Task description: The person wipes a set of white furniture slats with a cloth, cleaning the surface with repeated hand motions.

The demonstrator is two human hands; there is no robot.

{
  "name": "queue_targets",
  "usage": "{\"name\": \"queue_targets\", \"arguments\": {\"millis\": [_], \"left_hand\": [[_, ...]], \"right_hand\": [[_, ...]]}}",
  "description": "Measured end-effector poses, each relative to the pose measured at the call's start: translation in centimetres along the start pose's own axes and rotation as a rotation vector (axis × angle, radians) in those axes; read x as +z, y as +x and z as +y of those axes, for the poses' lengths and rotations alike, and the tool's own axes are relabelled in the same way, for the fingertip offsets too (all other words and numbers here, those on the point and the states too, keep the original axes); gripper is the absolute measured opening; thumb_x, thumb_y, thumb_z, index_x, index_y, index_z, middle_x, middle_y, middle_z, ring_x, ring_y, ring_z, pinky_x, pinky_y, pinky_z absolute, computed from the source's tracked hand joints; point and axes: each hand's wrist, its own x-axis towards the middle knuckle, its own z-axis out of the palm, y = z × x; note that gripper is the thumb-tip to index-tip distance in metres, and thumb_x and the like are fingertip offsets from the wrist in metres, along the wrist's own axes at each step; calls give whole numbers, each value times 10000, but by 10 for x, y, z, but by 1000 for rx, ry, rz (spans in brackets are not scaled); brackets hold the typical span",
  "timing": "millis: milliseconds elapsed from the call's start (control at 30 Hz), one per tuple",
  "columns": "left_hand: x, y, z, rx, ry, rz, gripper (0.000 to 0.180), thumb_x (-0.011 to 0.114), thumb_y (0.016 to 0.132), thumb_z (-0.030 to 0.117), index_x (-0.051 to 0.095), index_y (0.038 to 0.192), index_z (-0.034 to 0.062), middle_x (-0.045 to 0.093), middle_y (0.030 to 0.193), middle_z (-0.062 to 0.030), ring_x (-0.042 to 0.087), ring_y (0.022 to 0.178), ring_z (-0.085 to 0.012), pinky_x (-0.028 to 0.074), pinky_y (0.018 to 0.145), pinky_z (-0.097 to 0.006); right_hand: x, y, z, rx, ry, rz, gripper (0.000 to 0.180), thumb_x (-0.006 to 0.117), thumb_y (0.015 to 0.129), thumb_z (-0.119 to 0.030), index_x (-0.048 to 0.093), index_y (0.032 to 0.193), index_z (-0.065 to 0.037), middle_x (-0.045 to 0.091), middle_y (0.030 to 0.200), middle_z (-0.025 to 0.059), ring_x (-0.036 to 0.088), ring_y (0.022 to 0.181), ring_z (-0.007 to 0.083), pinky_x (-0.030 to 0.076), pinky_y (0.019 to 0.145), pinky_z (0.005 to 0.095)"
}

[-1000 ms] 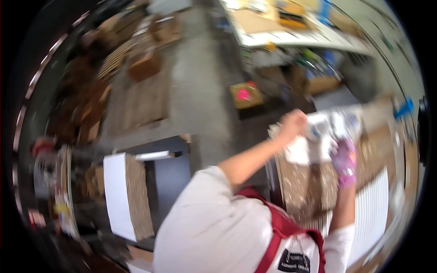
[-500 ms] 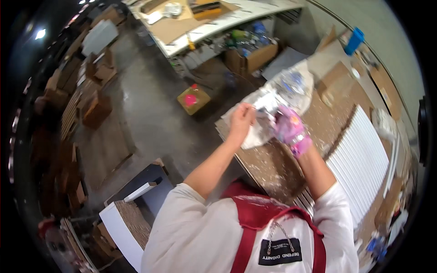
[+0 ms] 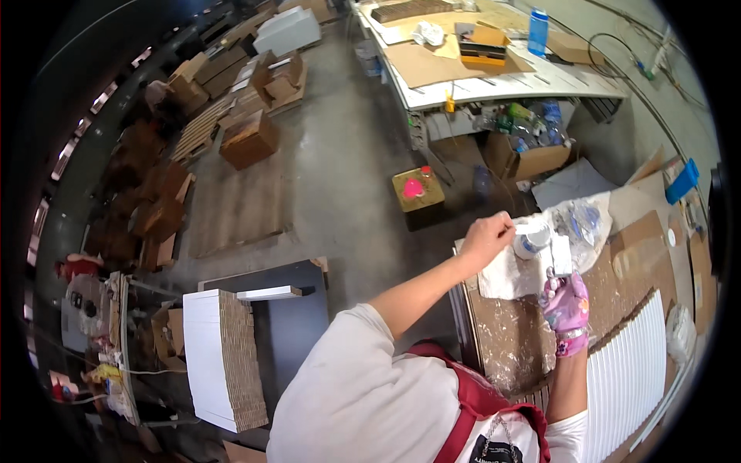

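My left hand (image 3: 489, 241) is bare and closed in a pinch on a small white stick (image 3: 525, 229). The stick reaches over a white round tub (image 3: 531, 245), which sits on a crumpled whitish cloth (image 3: 502, 276). My right hand (image 3: 567, 309) wears a pink and purple flowered glove. Its fingers are closed around the near end of a white flat block (image 3: 561, 255), just right of the tub. Clear crumpled plastic (image 3: 580, 221) lies on the cloth beyond. Under the cloth is a brown board stack (image 3: 505, 339) spattered with white.
A row of white-edged strips (image 3: 629, 378) lies to my right. Stacked white panels (image 3: 212, 355) rest on a dark board at lower left. A yellow can (image 3: 417, 191) stands on the floor. Ahead is a long white table (image 3: 463, 94), with a blue bottle (image 3: 538, 32) on it.
The view has swung left, so my hands appear farther right in it. My hands are more spread, and the white stick, tub and block now show clearly.
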Motion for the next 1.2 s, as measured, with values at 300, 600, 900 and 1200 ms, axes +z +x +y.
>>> {"name": "queue_targets", "arguments": {"millis": [300, 600, 900, 1200], "left_hand": [[17, 32, 10, 171, 345, -162, 163, 640, 834, 214, 623, 890, 62, 631, 766, -182, 614, 731, -379, 488, 636, -409], [29, 35, 9, 162, 326, -281, 175, 637, 850, 204, 610, 865, 32, 626, 749, -174, 608, 711, -365, 468, 622, -390], [30, 32, -2, 287, 372, -249, 131, 584, 850, 180, 611, 871, 54, 622, 858, -159, 598, 840, -365, 479, 723, -439], [6, 26, -4, 213, 119, 7, 122, 625, 877, 138, 630, 904, 19, 638, 786, -131, 623, 683, -199, 477, 636, -311]], "right_hand": [[-30, 1, 4, 38, 165, -30, 308, 593, 892, -288, 571, 1065, -34, 643, 969, 132, 619, 811, 254, 530, 729, 363], [-51, 9, 9, 110, 334, -212, 251, 468, 939, -217, 528, 1064, -8, 621, 912, 144, 591, 797, 295, 492, 739, 424], [-51, 8, 16, 30, 213, 7, 279, 481, 913, -280, 527, 1041, -37, 591, 883, 103, 573, 755, 265, 477, 633, 407], [-49, 25, -12, 105, 248, -85, 314, 559, 890, -221, 569, 1042, 54, 633, 882, 175, 609, 736, 231, 532, 536, 232]]}}
